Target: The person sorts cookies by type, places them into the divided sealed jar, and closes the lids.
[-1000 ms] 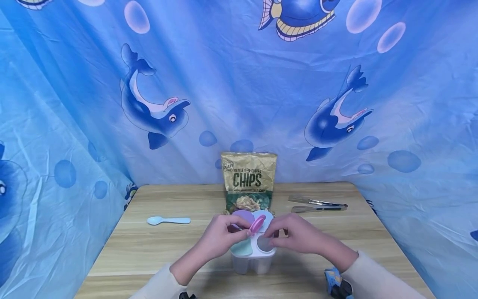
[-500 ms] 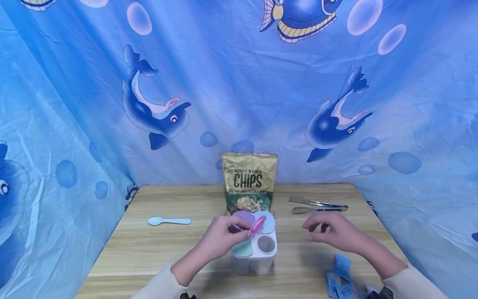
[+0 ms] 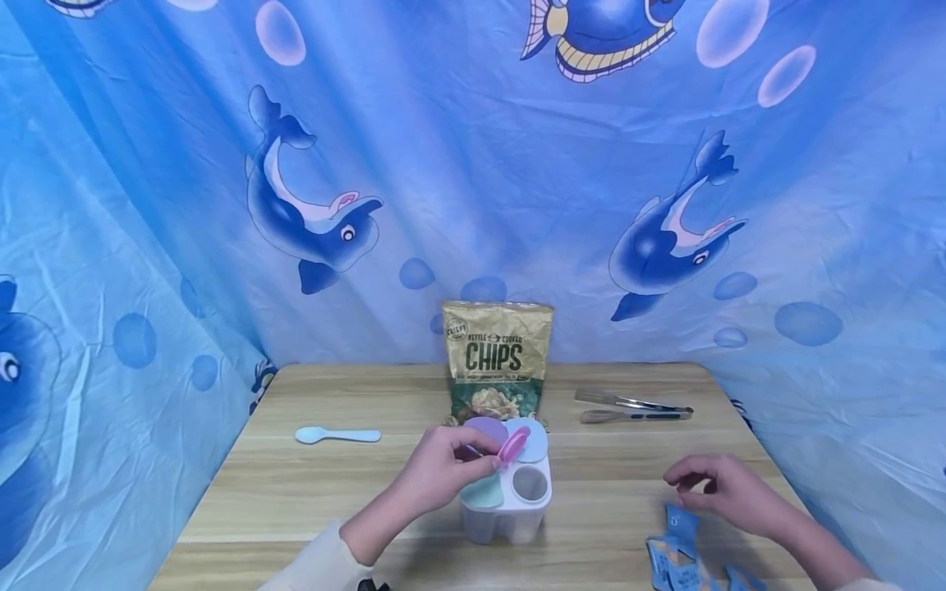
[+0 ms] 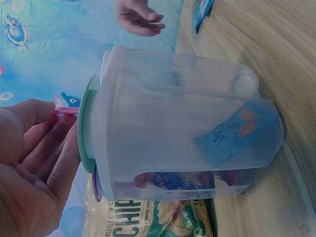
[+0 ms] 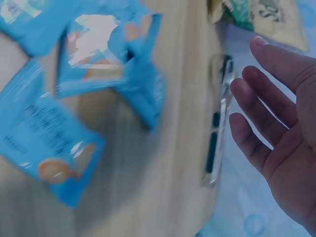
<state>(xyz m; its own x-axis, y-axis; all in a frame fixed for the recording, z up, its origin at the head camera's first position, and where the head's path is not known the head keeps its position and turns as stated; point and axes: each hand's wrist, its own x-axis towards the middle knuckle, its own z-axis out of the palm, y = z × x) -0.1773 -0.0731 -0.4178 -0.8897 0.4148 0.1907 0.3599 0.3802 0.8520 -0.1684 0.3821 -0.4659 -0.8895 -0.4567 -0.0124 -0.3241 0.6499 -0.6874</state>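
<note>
Tabletop [image 3: 296, 492]: left hand [image 3: 447, 468] pinches pink lid [image 3: 513, 446]; right hand [image 3: 720, 490] seemingly above packets [image 3: 683, 529].

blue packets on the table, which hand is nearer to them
Right. The right hand is close to the blue packets, holding nothing; the left hand is farther off, at the container, pinching the pink lid.

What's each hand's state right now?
Left hand: closed, pinching a round pink plastic lid.
Right hand: open, holding nothing, near shiny blue rectangular packets.

Glossy packets [image 5: 49, 138], smooth plastic container [image 4: 163, 118]
</note>
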